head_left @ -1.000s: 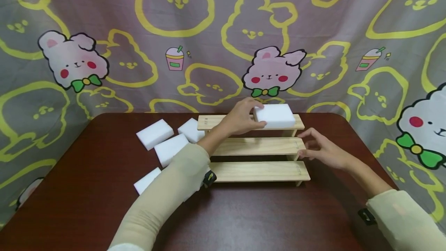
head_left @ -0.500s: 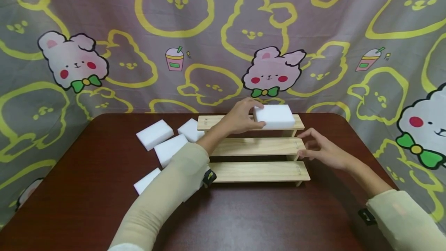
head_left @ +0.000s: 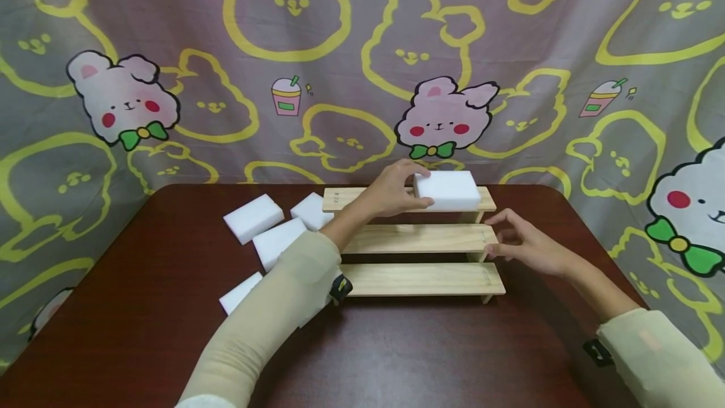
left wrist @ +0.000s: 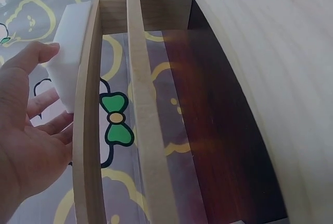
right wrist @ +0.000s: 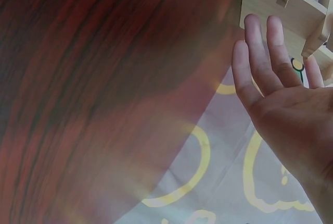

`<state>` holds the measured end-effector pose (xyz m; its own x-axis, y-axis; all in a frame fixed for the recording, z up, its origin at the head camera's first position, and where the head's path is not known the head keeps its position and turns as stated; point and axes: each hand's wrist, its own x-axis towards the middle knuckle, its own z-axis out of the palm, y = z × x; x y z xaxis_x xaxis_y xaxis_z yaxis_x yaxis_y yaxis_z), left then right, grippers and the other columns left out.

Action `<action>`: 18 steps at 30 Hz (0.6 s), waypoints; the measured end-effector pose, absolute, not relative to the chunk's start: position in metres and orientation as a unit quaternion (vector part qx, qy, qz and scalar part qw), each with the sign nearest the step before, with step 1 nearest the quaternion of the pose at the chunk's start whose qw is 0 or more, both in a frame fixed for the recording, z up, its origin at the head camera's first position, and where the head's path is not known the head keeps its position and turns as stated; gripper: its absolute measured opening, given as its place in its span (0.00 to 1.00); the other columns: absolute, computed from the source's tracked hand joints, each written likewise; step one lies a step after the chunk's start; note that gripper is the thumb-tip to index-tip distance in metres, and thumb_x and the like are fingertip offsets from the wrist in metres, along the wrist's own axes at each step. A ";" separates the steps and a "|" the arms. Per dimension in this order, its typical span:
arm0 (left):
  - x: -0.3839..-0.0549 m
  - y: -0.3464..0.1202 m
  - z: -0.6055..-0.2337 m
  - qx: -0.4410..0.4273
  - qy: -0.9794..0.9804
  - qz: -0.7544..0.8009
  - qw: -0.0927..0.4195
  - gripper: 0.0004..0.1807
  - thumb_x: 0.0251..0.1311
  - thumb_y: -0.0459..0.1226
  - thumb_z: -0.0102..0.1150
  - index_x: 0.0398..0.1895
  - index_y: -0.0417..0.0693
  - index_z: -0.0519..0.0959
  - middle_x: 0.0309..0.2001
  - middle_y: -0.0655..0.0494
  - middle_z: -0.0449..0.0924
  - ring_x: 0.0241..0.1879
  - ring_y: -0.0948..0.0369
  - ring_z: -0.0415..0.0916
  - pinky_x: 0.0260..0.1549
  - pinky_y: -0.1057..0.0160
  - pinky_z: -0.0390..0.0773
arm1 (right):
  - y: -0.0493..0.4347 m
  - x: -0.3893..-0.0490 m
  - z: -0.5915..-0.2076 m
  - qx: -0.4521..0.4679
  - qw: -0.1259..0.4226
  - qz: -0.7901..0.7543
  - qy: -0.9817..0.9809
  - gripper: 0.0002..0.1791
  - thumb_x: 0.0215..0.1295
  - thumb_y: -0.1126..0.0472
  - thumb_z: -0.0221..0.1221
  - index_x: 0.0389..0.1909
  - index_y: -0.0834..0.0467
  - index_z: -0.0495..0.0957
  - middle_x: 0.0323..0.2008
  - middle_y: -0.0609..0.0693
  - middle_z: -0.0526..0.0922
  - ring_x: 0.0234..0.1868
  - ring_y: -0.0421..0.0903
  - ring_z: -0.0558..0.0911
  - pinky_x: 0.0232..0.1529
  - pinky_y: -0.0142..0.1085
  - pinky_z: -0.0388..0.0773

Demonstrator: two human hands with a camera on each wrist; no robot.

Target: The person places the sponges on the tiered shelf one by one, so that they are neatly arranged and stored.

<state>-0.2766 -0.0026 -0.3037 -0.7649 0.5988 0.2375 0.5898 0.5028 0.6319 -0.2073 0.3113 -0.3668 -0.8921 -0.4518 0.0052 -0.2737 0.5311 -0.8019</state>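
A three-tier wooden display stand (head_left: 421, 239) stands on the table. On the right part of its top tier lies a white foam block (head_left: 450, 189). My left hand (head_left: 387, 192) pinches the block's left end between thumb and fingers. The left wrist view shows the same block (left wrist: 72, 60) at the tier's edge, thumb on one face and fingers at the other. My right hand (head_left: 529, 247) is at the stand's right end, fingertips right at the middle tier's edge. In the right wrist view that hand (right wrist: 291, 94) has its fingers extended beside the wooden end.
Several more white foam blocks lie left of the stand, among them one at the back (head_left: 253, 218) and one nearer the front (head_left: 240, 293), partly behind my left sleeve (head_left: 272, 313). A patterned curtain (head_left: 340, 36) hangs behind the dark red-brown table (head_left: 141, 307).
Both hands and the block hold their places on and beside the stand. Only a very slight shift of the whole head view shows.
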 end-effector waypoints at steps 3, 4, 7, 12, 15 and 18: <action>-0.276 -0.004 -0.303 0.343 0.867 0.360 0.011 0.32 0.60 0.39 0.74 0.65 0.36 0.76 0.66 0.39 0.71 0.65 0.48 0.70 0.65 0.59 0.72 | 0.311 -0.207 -0.366 -0.211 0.101 -0.436 0.869 0.26 0.72 0.64 0.63 0.63 0.64 0.62 0.36 0.59 0.85 0.39 0.53 0.85 0.38 0.40 0.81; -0.276 -0.004 -0.303 0.343 0.868 0.359 0.011 0.32 0.60 0.39 0.74 0.66 0.36 0.76 0.67 0.40 0.70 0.65 0.48 0.70 0.65 0.59 0.71 | 0.311 -0.207 -0.366 -0.212 0.101 -0.436 0.869 0.26 0.72 0.64 0.63 0.63 0.64 0.62 0.36 0.59 0.85 0.39 0.53 0.85 0.38 0.40 0.81; -0.274 -0.007 -0.301 0.341 0.868 0.360 0.011 0.33 0.60 0.40 0.74 0.67 0.39 0.76 0.67 0.41 0.70 0.65 0.49 0.70 0.65 0.58 0.71 | 0.311 -0.206 -0.367 -0.213 0.099 -0.435 0.869 0.26 0.72 0.64 0.63 0.63 0.65 0.62 0.35 0.59 0.85 0.39 0.53 0.85 0.38 0.40 0.81; -0.270 -0.016 -0.301 0.336 0.864 0.376 0.001 0.32 0.60 0.41 0.74 0.66 0.42 0.77 0.68 0.44 0.69 0.64 0.51 0.70 0.64 0.54 0.72 | 0.311 -0.206 -0.367 -0.214 0.097 -0.433 0.870 0.27 0.72 0.64 0.64 0.63 0.64 0.62 0.36 0.59 0.85 0.40 0.53 0.85 0.38 0.42 0.81; -0.266 -0.023 -0.299 0.338 0.859 0.384 -0.007 0.31 0.61 0.41 0.74 0.66 0.42 0.77 0.67 0.45 0.70 0.64 0.51 0.70 0.64 0.52 0.72 | 0.311 -0.205 -0.366 -0.213 0.099 -0.433 0.870 0.27 0.72 0.63 0.63 0.64 0.64 0.61 0.36 0.59 0.85 0.40 0.53 0.85 0.38 0.42 0.81; -0.262 -0.032 -0.296 0.340 0.854 0.393 -0.016 0.30 0.61 0.40 0.73 0.66 0.41 0.78 0.67 0.46 0.71 0.64 0.50 0.70 0.64 0.50 0.73 | 0.311 -0.205 -0.366 -0.212 0.099 -0.433 0.870 0.27 0.72 0.63 0.63 0.64 0.64 0.61 0.36 0.59 0.85 0.40 0.53 0.85 0.38 0.42 0.81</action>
<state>-0.2622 -0.0318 -0.2962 -0.7685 0.5677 0.2953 0.5934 0.4595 0.6609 -0.2050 0.3109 -0.3661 -0.8902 -0.4555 0.0111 -0.2833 0.5342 -0.7965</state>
